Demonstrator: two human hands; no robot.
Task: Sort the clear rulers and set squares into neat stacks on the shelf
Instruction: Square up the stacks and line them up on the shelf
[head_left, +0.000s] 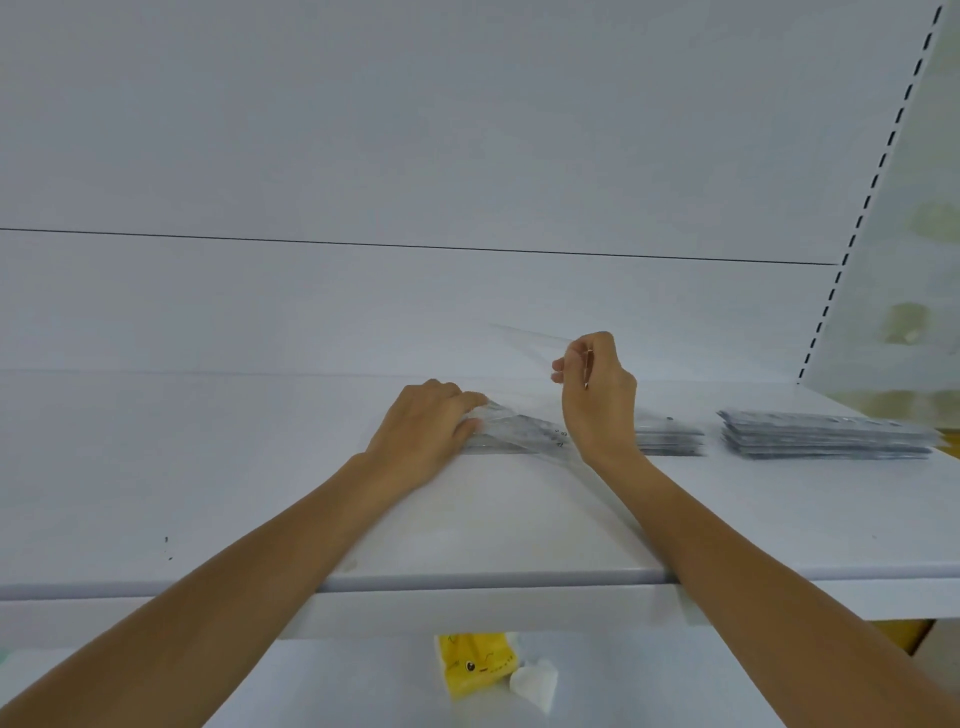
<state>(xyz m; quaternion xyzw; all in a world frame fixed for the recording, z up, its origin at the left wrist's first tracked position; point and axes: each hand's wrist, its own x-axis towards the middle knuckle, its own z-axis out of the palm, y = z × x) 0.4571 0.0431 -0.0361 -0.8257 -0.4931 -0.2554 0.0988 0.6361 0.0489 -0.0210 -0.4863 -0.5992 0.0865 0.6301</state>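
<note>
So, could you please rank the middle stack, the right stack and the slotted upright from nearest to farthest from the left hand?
1. Middle stack, gripped by the left hand.
2. Right stack, farther right.
3. Slotted upright, far right, at the back.

Bright, flat, even light, seemingly from above, with a cool grey-blue cast over the white shelf (182, 467). Shadows soft and faint, just a dim band under the shelf's front lip. Bit soft overall tbh: ruler pile (524, 434) mid-shelf fairly readable, stack (826, 434) at the shelf's right end smeared with blur. Barely any contrast on the clear set square (535, 343) above mid-shelf. Front lip bowed by the wide lens, yellow packet (475, 665) below the shelf fuzzy.
</note>
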